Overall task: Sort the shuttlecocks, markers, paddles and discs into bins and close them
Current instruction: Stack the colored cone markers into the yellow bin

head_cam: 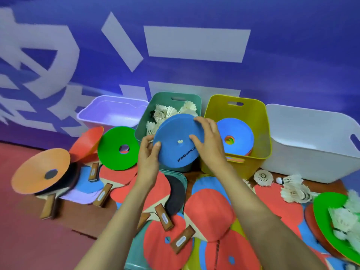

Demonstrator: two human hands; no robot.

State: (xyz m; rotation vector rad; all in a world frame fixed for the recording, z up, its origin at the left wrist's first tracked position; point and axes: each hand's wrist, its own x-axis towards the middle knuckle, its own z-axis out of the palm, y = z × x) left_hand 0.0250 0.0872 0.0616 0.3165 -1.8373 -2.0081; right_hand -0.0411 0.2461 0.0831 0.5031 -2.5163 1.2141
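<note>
Disc (pixel 176 142), blue with dark lettering, is held tilted over the front of the green bin (pixel 144 129), which holds shuttlecocks (pixel 169 112); the left hand (pixel 149 152) pinches its left edge, thumb on the face; the right hand (pixel 206 141) grips its upper right rim; just right, the yellow bin (pixel 214 106) holds a stack of discs (pixel 239 131); a purple bin (pixel 111 112) and a white bin (pixel 302 137) flank the row; paddles (pixel 210 215), a green disc (pixel 115 151) and loose shuttlecocks (pixel 292 190) lie on the floor (pixel 29 240).

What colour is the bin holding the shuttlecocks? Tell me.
Teal green; the bin with the shuttlecocks shows best in the head view.
</note>
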